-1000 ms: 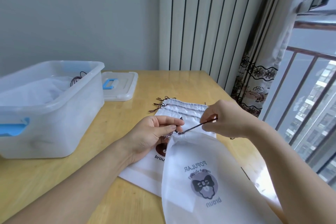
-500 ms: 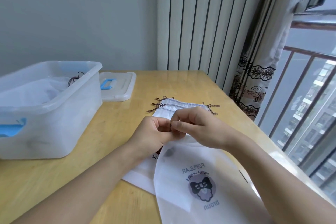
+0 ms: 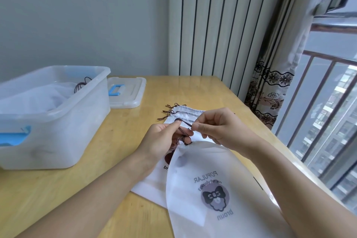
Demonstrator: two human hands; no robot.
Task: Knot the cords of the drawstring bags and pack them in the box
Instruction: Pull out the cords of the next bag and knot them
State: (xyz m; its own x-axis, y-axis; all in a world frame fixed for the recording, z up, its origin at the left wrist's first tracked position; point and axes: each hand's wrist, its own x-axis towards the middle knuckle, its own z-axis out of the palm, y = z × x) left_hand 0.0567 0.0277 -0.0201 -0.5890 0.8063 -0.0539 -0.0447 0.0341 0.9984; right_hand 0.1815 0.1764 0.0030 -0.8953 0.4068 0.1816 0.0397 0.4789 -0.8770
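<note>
Near the right edge of the tabletop (image 3: 202, 91): both hands work one bag (image 3: 212, 189).
Left hand (image 3: 164, 141): fingers curled, pinching the brown cord (image 3: 182, 131).
Right hand (image 3: 218, 127): pinches the cord's loop.
Advice: keep the loop open, thread the end through, then tighten it close to the bag's gathered neck.
Box (image 3: 58, 121): left edge, a bag already inside.

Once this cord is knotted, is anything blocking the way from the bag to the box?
Nothing visible does. The box stands open, its lid lying behind it, and bare table separates it from the bag whose cord both hands pinch.
</note>
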